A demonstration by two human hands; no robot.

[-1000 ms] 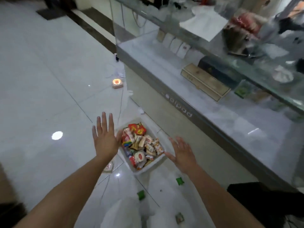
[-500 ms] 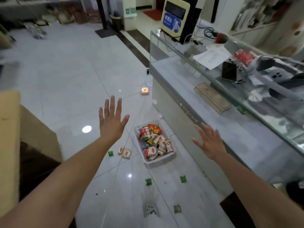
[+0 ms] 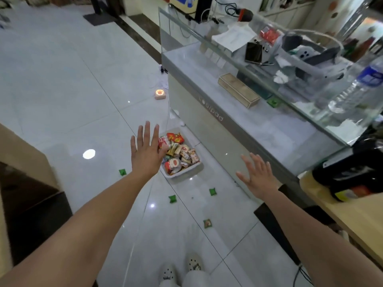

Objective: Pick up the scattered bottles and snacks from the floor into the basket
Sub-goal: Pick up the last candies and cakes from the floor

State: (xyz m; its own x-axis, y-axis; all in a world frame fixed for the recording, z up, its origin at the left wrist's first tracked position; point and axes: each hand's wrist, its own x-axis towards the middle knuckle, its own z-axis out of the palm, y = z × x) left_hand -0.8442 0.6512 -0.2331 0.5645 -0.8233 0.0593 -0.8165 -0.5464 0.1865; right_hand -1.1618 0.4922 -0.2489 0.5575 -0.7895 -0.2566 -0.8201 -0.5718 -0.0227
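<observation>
A white basket (image 3: 195, 169) full of colourful snack packs (image 3: 180, 153) stands on the floor beside the glass counter. My left hand (image 3: 147, 151) hovers high above its left side, fingers spread and empty, hiding part of the basket. Off to the right, in front of the counter, my right hand (image 3: 257, 176) is also spread with nothing in it. Small green snack packets lie on the tiles: one (image 3: 122, 172) left of the basket, two (image 3: 172, 198) (image 3: 212, 191) in front of it, and another (image 3: 207, 223) nearer my feet.
A long glass display counter (image 3: 228, 125) runs along the right, with a water bottle (image 3: 356, 90) on top. A small glowing lamp (image 3: 160, 94) sits on the floor beyond the basket. A wooden desk (image 3: 352, 214) is at right, brown furniture (image 3: 22, 162) at left.
The view has risen and pulled back from the basket. Both hands stay spread and empty; the left hand now overlaps the basket's left side again. My shoes have come into view.
</observation>
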